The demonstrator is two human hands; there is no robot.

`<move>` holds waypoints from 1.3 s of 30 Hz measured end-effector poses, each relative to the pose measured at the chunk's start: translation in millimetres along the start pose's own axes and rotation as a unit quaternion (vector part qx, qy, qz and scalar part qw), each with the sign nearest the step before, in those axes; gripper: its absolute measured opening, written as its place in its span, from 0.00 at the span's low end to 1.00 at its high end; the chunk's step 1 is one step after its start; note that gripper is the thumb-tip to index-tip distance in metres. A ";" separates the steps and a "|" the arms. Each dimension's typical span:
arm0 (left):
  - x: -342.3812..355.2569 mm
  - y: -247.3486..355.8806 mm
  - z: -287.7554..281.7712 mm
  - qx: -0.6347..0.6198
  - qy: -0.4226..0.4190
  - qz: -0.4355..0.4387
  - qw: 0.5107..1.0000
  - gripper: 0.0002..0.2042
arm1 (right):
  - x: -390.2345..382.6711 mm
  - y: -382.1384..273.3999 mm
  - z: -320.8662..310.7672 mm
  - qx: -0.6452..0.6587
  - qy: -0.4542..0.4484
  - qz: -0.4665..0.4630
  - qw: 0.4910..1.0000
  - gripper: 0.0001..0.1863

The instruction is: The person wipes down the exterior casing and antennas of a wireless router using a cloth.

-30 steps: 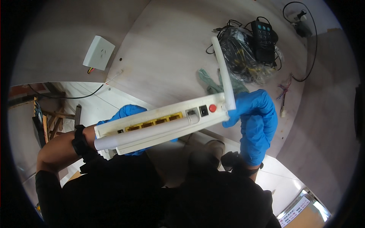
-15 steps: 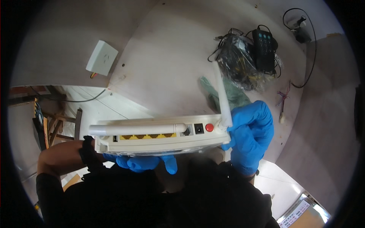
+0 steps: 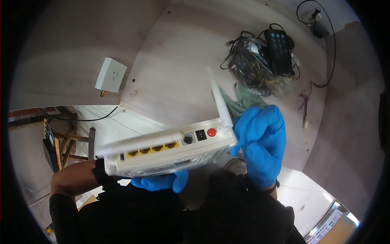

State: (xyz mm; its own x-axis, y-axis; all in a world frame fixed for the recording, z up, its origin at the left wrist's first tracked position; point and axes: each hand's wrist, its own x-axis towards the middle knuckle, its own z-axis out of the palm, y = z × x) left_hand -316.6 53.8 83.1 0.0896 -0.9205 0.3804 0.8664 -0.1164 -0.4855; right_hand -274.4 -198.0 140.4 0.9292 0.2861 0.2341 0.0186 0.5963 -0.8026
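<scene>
Both my blue-gloved hands hold a white router (image 3: 195, 156), its port side facing up. My left hand (image 3: 159, 183) is closed around its lower edge from beneath, the rest of that hand hidden by the casing. At the right end, my right hand (image 3: 264, 142) is closed with bent fingers against the corner, by the foot of a raised white antenna (image 3: 219, 99). A second antenna (image 3: 142, 144) lies folded along the back, above a yellow row of ports (image 3: 157, 149). Beside these sit a black power jack (image 3: 201, 135) and a red button (image 3: 211, 132).
On the pale table lie a green cloth (image 3: 245, 97), a clear plastic bag (image 3: 254, 69) of cables and a black keypad device (image 3: 279, 51). Loose thin wires (image 3: 304, 106) lie at right. A white socket box (image 3: 110, 75) is at left, above a wooden stool (image 3: 73, 144).
The router has tilted, its right end now higher, and shows more of its lower face. Both hands have shifted with it, the right one slightly left. The view has moved a little too.
</scene>
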 end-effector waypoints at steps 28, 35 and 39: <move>-19.5 -9.7 105.9 0.920 0.257 0.104 -0.277 0.11 | -3.8 -9.3 8.1 0.061 -0.042 0.141 0.987 0.12; -22.5 -13.6 111.2 0.917 0.288 0.087 -0.263 0.12 | -7.3 -11.1 -4.6 0.063 -0.072 0.179 0.979 0.12; -29.5 -10.1 102.9 0.916 0.299 0.127 -0.233 0.14 | -11.3 -10.7 -5.2 0.053 -0.095 0.199 0.974 0.12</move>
State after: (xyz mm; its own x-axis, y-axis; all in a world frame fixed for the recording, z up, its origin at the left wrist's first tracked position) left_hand -277.4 120.5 157.8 0.6777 -0.6438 0.3553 -0.7350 -0.6078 0.3005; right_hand -283.1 -211.6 143.5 0.7693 0.6385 0.0211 -0.3774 0.4809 -0.7914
